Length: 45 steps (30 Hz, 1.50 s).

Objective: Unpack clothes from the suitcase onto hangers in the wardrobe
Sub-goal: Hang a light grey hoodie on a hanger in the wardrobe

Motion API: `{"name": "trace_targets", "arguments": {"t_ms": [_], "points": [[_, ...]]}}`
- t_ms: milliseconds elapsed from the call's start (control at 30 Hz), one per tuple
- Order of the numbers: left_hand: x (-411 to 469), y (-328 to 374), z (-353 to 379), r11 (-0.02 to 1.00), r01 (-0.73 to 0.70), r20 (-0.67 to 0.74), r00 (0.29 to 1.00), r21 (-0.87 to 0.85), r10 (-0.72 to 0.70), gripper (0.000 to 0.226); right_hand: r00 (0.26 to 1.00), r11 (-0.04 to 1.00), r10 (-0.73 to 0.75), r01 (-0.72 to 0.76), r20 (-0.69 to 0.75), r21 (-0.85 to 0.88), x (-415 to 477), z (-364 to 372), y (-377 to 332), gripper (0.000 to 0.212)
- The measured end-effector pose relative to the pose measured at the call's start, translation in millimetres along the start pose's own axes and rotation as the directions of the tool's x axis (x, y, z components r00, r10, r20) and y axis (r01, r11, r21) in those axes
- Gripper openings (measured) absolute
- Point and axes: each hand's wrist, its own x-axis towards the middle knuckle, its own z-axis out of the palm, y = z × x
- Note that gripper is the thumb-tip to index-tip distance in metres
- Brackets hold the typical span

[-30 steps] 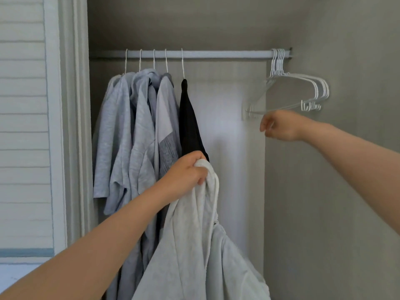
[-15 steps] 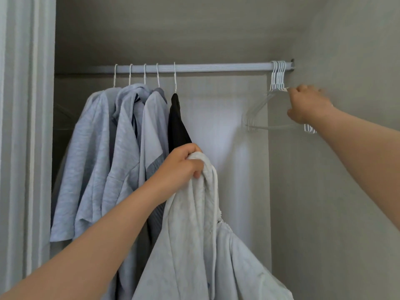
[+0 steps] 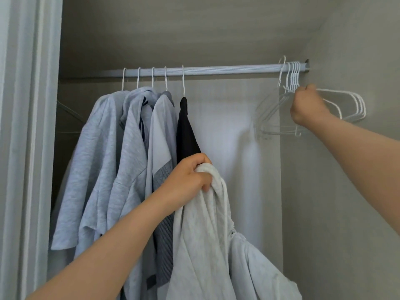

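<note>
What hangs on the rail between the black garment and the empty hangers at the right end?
Nothing: in the head view the rail is bare from the black garment to the empty hangers that the right hand grips.

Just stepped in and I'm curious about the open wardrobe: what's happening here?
A person is hanging up clothes. Their left hand grips a pale grey garment by its top, not yet on a hanger. Their right hand grips the bunch of empty white hangers at the right end of the rail. Five garments already hang on the left.
</note>
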Motion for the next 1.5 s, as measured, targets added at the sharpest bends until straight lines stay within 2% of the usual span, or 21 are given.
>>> {"name": "trace_targets", "arguments": {"t_ms": [133, 200, 233, 333, 367, 400, 467, 500, 533, 600, 700, 767, 833, 933, 1000, 1067, 1233, 1400, 1500], "points": [[-3.6, -4.1, -2.0, 1.000, -0.001, 0.018, 1.000, 0.022, 0.001, 0.022, 0.993, 0.979, 0.107, -0.097, -0.048, 0.181, -13.2, -1.1, -14.5, 0.031], [-6.4, -6.9, -3.8, 1.000, -0.004, 0.028, 1.000, 0.026, 0.003, 0.012, 0.978, 0.960, 0.201, -0.186, -0.054, 0.208, -23.4, -3.9, -23.9, 0.031], [-7.6, -8.1, -5.1, 0.999, -0.003, 0.031, 1.000, 0.032, 0.002, 0.014, 0.966, 0.946, 0.247, -0.225, -0.072, 0.233, -30.3, -4.9, -28.1, 0.032], [-13.4, -11.1, -9.1, 0.999, 0.000, 0.033, 0.999, 0.044, -0.002, 0.013, 0.922, 0.860, 0.370, -0.291, -0.117, 0.420, -60.7, 5.8, -41.7, 0.035], [-15.0, -11.6, -10.4, 0.999, -0.001, 0.033, 0.999, 0.050, 0.000, 0.017, 0.911, 0.816, 0.403, -0.318, -0.082, 0.483, -71.0, 14.3, -45.9, 0.037], [-18.0, -12.4, -12.1, 0.998, 0.003, 0.034, 0.999, 0.057, -0.005, 0.020, 0.901, 0.748, 0.433, -0.373, 0.021, 0.549, -82.2, 24.4, -50.1, 0.040], [-22.8, -14.0, -15.7, 0.997, 0.011, 0.042, 0.999, 0.073, -0.014, 0.020, 0.847, 0.498, 0.398, -0.522, 0.352, 0.693, -101.4, 42.5, -57.9, 0.040], [-24.9, -15.2, -17.4, 0.997, 0.015, 0.045, 0.999, 0.078, -0.018, 0.018, 0.805, 0.385, 0.352, -0.589, 0.477, 0.711, -109.1, 48.7, -60.1, 0.034], [-27.0, -16.9, -20.0, 0.996, 0.021, 0.046, 0.999, 0.083, -0.025, 0.016, 0.782, 0.332, 0.327, -0.620, 0.530, 0.711, -116.0, 52.1, -62.7, 0.026], [-32.5, -20.3, -25.2, 0.995, 0.036, 0.042, 0.998, 0.094, -0.040, 0.014, 0.806, 0.371, 0.342, -0.588, 0.483, 0.719, -129.8, 57.3, -67.9, 0.021], [-41.0, -27.6, -30.8, 0.993, 0.057, 0.032, 0.998, 0.107, -0.061, 0.015, 0.864, 0.503, 0.356, -0.498, 0.356, 0.706, -155.4, 59.6, -75.5, 0.044], [-47.5, -32.9, -31.2, 0.991, 0.078, 0.027, 0.996, 0.108, -0.081, 0.017, 0.874, 0.555, 0.351, -0.483, 0.336, 0.677, -175.0, 56.9, -79.7, 0.050], [-54.0, -36.7, -30.1, 0.991, 0.089, 0.035, 0.995, 0.104, -0.093, 0.015, 0.845, 0.502, 0.330, -0.535, 0.422, 0.679, -189.7, 52.8, -81.0, 0.050], [-65.7, -44.1, -25.2, 0.991, 0.102, 0.074, 0.991, 0.081, -0.108, 0.013, 0.755, 0.286, 0.321, -0.653, 0.572, 0.701, -209.9, 47.6, -77.8, 0.044], [-75.3, -46.8, -22.0, 0.993, 0.100, 0.107, 0.989, 0.062, -0.106, 0.012, 0.716, 0.220, 0.370, -0.687, 0.593, 0.692, -225.3, 45.5, -73.1, 0.039], [-86.6, -47.7, -19.8, 0.993, 0.106, 0.138, 0.984, 0.057, -0.113, 0.011, 0.708, 0.240, 0.385, -0.697, 0.593, 0.676, -243.2, 43.3, -66.3, 0.040], [-124.4, -40.4, -17.6, 0.987, 0.138, 0.166, 0.975, 0.082, -0.150, 0.013, 0.698, 0.346, 0.216, -0.708, 0.682, 0.615, -288.6, 23.3, -50.3, 0.040], [-162.0, -27.6, -16.7, 0.976, 0.203, 0.112, 0.971, 0.081, -0.211, 0.019, 0.629, 0.265, 0.296, -0.777, 0.718, 0.571, -327.4, -11.2, -42.6, 0.032], [-180.9, -20.0, -15.4, 0.969, 0.228, 0.088, 0.968, 0.093, -0.236, 0.016, 0.604, 0.288, 0.307, -0.795, 0.735, 0.533, -352.3, -27.1, -29.9, 0.032]]}}
